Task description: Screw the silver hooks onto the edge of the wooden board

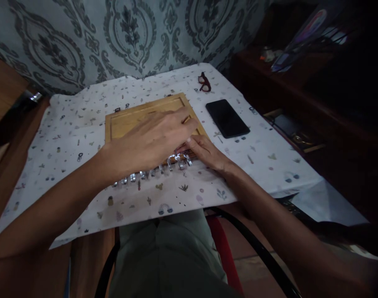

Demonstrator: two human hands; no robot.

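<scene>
Wooden tray (rimmed), hands over near edge

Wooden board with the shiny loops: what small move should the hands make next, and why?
I'd probably slide the left hand slightly away from the right hand. They overlap near the right end of the row of shiny loops, and the left hand hides much of the wooden board, so moving it should give a clearer look.
</scene>
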